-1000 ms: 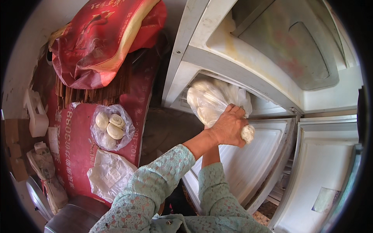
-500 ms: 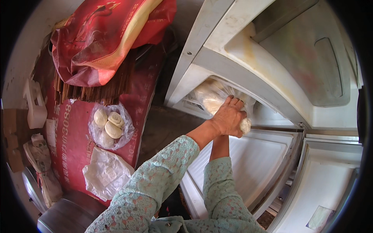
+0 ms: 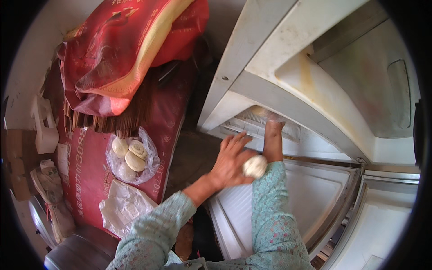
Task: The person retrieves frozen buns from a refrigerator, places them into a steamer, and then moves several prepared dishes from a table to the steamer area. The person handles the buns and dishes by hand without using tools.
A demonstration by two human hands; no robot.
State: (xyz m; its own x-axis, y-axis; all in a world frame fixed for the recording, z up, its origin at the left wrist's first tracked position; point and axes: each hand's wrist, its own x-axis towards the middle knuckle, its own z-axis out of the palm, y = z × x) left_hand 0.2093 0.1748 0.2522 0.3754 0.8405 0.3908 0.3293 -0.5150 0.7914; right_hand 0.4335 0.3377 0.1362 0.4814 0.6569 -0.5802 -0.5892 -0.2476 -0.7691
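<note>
Dough is the thing to watch: the pale round bun [image 3: 255,166] sits in your left hand [image 3: 231,163], held loosely against the palm with the fingers spread rather than closed around it, just in front of the open fridge [image 3: 288,96]. With a grip that slack, the bun could roll off and drop onto the fridge door [image 3: 315,198] below, or down into the dark gap beside it. Your right sleeve [image 3: 270,211] crosses just beside the bun, so a nudge from that arm could knock it loose too.

Your right hand [image 3: 271,127] reaches up into the fridge compartment, the wrist straight and the forearm nearly upright. Its fingers are hidden behind the compartment's edge, so you cannot tell whether they are spread or closed on anything; something pale and filmy shows there, but it is too unclear to name.

Well to your left, more buns lie in a clear plastic bag [image 3: 132,157] on a red sack [image 3: 85,180], under a stack of folded red bags [image 3: 117,49].
</note>
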